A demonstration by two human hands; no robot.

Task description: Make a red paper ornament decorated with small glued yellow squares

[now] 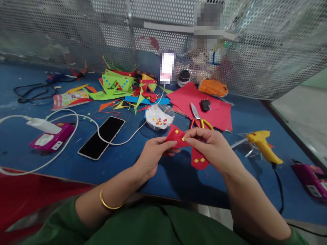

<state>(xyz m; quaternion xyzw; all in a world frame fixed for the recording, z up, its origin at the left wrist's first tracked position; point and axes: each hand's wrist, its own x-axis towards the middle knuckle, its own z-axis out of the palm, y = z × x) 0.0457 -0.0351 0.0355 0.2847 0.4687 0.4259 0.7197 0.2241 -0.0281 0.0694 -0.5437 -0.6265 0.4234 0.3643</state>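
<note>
My left hand [153,153] grips a red paper cutout [172,137] between thumb and fingers, above the front of the table. Yellow paper diamonds show on the cutout. My right hand [208,144] is closed in a pinch at a small yellow paper diamond [183,139] against the red paper; whether it is stuck down I cannot tell. Another part of red paper [200,160] with two yellow diamonds shows below my right hand, and its join to the held piece is hidden. Just behind stands a clear bowl [160,117] with small coloured paper bits.
Scissors [195,112] and keys [205,105] lie on red sheets [219,117]. A yellow glue gun [264,146] rests at the right. To the left are a dark phone [102,137], a white cable and a purple power strip [53,137]. Green cutouts [117,81] lie behind.
</note>
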